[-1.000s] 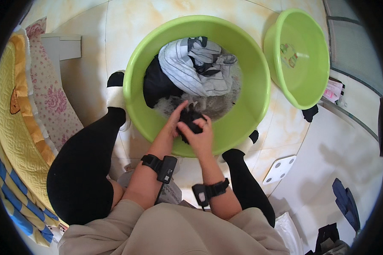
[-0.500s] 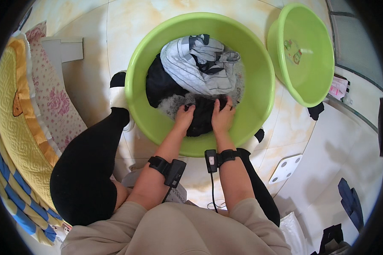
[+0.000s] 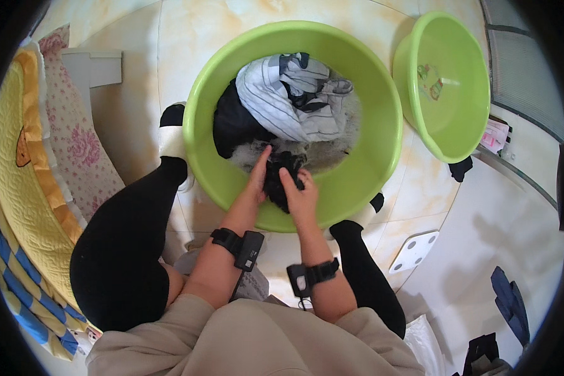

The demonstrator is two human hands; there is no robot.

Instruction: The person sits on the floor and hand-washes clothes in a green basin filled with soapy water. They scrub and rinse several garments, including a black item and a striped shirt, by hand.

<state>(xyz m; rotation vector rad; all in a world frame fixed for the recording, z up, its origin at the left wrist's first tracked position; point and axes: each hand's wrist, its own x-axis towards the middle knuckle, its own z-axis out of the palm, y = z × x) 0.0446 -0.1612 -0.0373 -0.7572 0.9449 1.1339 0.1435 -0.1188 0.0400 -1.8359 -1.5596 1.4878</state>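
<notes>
Between my two hands a wet black cloth (image 3: pixel 274 182) is bunched into a small wad, at the near side of a big green basin (image 3: pixel 200 75). My left hand (image 3: pixel 258 174) presses on its left side with fingers fairly straight. From the right, my right hand (image 3: pixel 301 195) grips it, thumb on top and fingers curled round the far side. Just beyond lies a white striped garment (image 3: pixel 263 100) with dark parts, heaped in sudsy water (image 3: pixel 329 150). Another black garment (image 3: pixel 232 125) rests left of it. What kind of clothing the held cloth is cannot be made out.
A smaller green basin (image 3: pixel 457 119) stands tilted at the right. A white scale (image 3: pixel 413 252) lies on the tiled floor. My legs straddle the big basin. To the left are a yellow quilted cover (image 3: pixel 44 188) and a flowered cloth (image 3: pixel 84 150). A dark blue cloth (image 3: pixel 511 301) lies at the lower right.
My right hand has moved left and nearer, closing in on my left hand. The black cloth, spread wider before, is now gathered into a tighter wad between them.
</notes>
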